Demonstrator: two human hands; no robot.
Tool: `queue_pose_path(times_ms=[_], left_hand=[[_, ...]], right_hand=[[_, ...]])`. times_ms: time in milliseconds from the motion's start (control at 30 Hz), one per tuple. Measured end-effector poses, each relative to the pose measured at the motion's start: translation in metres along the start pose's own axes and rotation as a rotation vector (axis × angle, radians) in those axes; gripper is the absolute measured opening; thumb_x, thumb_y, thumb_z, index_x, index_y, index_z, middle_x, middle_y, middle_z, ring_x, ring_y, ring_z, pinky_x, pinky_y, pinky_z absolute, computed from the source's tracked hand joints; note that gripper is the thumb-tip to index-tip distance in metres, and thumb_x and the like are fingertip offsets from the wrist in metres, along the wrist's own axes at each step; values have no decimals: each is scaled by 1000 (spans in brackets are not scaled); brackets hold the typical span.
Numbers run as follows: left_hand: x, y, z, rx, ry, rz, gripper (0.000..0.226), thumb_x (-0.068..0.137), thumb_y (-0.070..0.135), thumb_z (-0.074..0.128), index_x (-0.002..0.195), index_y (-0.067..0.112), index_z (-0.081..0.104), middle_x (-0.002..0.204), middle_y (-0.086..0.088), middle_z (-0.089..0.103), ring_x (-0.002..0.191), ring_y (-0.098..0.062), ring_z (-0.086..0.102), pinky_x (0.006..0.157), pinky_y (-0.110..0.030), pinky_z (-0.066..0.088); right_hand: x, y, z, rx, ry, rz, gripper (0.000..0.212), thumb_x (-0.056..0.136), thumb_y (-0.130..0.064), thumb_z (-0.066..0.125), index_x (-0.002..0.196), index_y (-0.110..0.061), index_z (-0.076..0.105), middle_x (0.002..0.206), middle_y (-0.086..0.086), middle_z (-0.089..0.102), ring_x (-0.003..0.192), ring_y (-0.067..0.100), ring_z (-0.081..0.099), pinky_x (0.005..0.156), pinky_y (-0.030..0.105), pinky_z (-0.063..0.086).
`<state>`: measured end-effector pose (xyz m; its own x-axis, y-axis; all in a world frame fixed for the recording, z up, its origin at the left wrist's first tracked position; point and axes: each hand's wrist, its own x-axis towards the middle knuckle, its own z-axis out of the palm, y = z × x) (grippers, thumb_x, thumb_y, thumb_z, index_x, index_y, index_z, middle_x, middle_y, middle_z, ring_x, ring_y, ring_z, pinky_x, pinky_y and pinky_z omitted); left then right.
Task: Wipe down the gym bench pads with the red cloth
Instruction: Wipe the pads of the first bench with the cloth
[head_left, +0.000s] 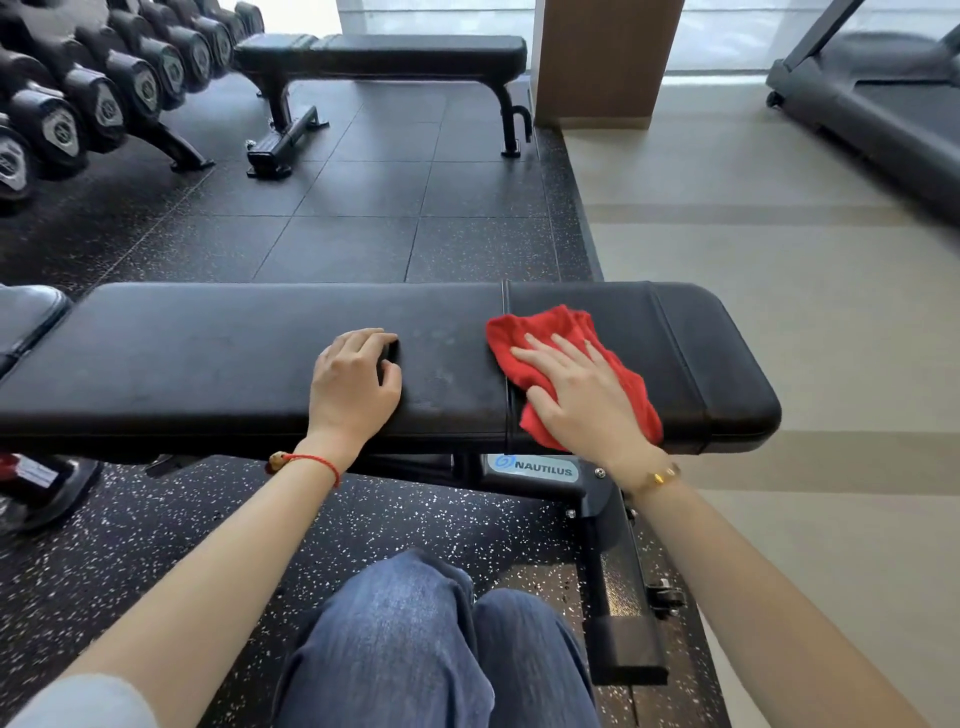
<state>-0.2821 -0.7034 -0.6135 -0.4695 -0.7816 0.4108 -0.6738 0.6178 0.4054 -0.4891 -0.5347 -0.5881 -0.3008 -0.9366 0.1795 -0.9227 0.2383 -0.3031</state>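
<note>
A person wipes a black Nautilus adjustable bench (234, 353) in a gym, the job judged to be under way rather than finished; the red cloth (558, 332) lies on the short seat pad (675, 343), just right of the seam that parts it from the long back pad (208, 358), and nothing in the view shows which stretches are already clean; faint smudges mark the back pad near the seam, suggesting that length is still to do; a second flat bench (384, 52) stands well apart by the dumbbell rack (93, 88), apparently untouched. The right hand (582, 384) lies flat on the cloth, fingers straight and spread, pressing it to the pad rather than gripping it; the cloth shows beyond the fingertips and along both sides of the palm. The left hand (353, 379) rests on the back pad near the cloth but apart from it, fingers curled under loosely, holding nothing, seemingly bracing the person.
</note>
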Motion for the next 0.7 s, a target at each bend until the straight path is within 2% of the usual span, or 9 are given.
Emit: queue_pose_path(times_ms=[133,300,433,567,700], left_hand=[[-4,10,3,-37,-2,-24,28,91,14,56,116,14,69,125,-5,66,124,-24,55,111,-43,38],[-7,44,15,-66,-24,58,28,91,17,57,117,16,68,124,-1,66,122,-21,55,109,-41,38],[-5,75,28,-70,-52,93,31,92,18,55,121,16,66,126,-2,64,125,-22,52,111,-41,35],[-8,81,36,-33,-72,117,30,93,20,53,121,17,65,128,-1,62,125,-22,50,112,-39,32],[-9,77,37,-13,-69,135,32,92,19,53,123,17,64,129,-1,62,127,-21,51,112,-41,33]], right_hand=[[-30,45,-17,-42,106,154,53,84,-36,39,135,-34,53,150,-10,43,142,18,34,121,40,14],[12,82,-30,-55,110,428,47,94,-29,43,140,-29,48,155,-5,36,145,24,28,121,43,9],[29,65,-24,-57,35,341,48,95,-28,43,143,-29,44,156,-6,33,146,23,25,121,42,8],[-5,57,-22,-43,40,191,47,92,-30,46,139,-32,49,153,-9,39,145,19,29,121,41,14],[-35,80,-28,-73,153,279,55,83,-36,37,136,-33,53,150,-9,43,142,19,34,121,40,14]])
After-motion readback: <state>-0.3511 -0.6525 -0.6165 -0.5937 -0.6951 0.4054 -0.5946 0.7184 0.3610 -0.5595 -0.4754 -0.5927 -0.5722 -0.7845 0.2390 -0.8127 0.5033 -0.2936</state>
